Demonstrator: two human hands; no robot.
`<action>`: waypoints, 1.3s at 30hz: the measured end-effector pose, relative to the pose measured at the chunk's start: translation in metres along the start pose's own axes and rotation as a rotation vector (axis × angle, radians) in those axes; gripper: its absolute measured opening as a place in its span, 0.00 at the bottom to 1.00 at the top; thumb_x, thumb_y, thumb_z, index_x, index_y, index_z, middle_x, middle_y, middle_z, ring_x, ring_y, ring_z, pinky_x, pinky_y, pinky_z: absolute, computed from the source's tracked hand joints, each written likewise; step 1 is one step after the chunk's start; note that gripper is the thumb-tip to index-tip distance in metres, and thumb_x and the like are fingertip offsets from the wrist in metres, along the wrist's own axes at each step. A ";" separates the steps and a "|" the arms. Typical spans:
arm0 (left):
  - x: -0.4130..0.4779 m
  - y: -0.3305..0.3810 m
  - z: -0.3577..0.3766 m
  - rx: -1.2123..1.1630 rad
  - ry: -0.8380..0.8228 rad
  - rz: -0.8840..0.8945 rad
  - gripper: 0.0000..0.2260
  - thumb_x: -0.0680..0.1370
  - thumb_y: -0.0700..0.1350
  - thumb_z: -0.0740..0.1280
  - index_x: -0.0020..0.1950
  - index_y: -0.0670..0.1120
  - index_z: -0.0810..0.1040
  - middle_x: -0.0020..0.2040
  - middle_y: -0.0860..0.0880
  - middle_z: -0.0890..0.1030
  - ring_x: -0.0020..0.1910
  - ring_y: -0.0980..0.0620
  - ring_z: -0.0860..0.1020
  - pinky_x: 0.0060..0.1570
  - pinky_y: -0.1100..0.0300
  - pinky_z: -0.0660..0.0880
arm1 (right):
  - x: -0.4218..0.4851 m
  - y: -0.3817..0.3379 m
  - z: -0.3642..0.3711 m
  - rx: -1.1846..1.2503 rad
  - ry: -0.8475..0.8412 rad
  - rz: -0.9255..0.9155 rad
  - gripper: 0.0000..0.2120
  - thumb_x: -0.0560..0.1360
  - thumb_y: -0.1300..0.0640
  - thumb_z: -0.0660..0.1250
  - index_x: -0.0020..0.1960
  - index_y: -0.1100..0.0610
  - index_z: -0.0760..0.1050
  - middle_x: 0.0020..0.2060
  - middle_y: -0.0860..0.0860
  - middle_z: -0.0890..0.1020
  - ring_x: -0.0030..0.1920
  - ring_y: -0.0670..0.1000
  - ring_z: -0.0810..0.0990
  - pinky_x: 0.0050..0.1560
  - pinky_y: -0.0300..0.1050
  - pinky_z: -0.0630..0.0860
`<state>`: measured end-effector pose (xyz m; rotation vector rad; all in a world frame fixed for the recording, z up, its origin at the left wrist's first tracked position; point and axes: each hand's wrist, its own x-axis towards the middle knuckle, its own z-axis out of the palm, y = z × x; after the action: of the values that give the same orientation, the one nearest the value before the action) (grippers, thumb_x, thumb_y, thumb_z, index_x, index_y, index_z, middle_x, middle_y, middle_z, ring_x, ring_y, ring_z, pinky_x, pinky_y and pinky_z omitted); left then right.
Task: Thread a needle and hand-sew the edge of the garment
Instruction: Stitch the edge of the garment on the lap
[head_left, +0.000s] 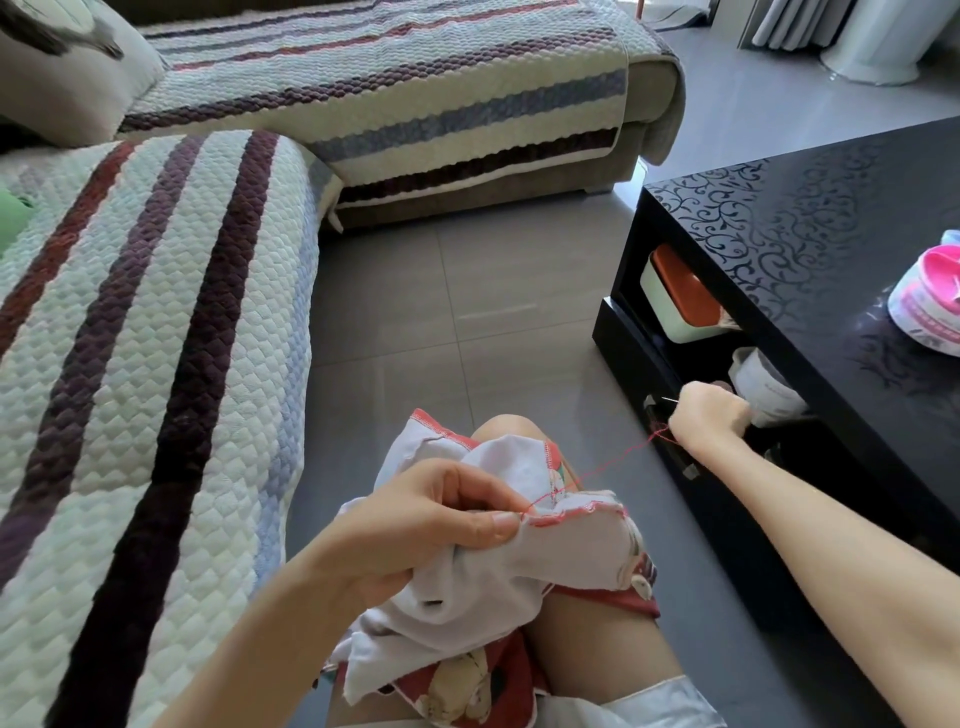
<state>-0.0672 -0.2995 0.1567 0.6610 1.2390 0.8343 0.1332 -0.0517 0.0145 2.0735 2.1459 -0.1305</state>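
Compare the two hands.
The left hand pinches the edge of the garment; the right hand grips the needle. The left hand sits near the knee; the right hand is stretched out towards the table. The red thread links both.

Head view, single, wide-angle: worn on the person's head, facing forward and steeply down.
- Nearest, low in frame: left hand (415, 525) and garment (519, 561), over the lap.
- Farther out, mid-right: right hand (706, 415).
- Left side: sofa (156, 364).
- Right side: black table (831, 218).
- Between them: floor (441, 312).
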 end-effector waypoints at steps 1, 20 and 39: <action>0.001 0.000 0.000 0.000 0.005 -0.005 0.06 0.68 0.39 0.71 0.41 0.43 0.86 0.39 0.45 0.84 0.38 0.55 0.82 0.38 0.66 0.77 | -0.004 -0.006 -0.005 0.083 0.019 -0.086 0.10 0.76 0.56 0.65 0.54 0.57 0.80 0.51 0.56 0.83 0.54 0.59 0.80 0.47 0.45 0.72; 0.007 0.001 -0.002 -0.027 -0.017 -0.037 0.07 0.68 0.38 0.70 0.43 0.40 0.85 0.39 0.44 0.84 0.37 0.54 0.82 0.36 0.66 0.77 | -0.083 -0.056 -0.067 0.772 -0.351 -0.700 0.07 0.72 0.61 0.71 0.35 0.58 0.80 0.26 0.45 0.75 0.27 0.42 0.69 0.32 0.41 0.66; -0.001 -0.001 -0.002 0.141 0.105 0.008 0.05 0.68 0.44 0.73 0.41 0.44 0.85 0.39 0.45 0.84 0.39 0.55 0.81 0.40 0.65 0.76 | -0.135 -0.024 -0.100 0.938 -0.765 -0.997 0.11 0.70 0.49 0.73 0.38 0.58 0.80 0.27 0.52 0.66 0.29 0.47 0.62 0.31 0.39 0.58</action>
<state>-0.0689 -0.3005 0.1560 0.7438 1.4003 0.8016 0.1080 -0.1689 0.1348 0.5889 2.4437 -1.9179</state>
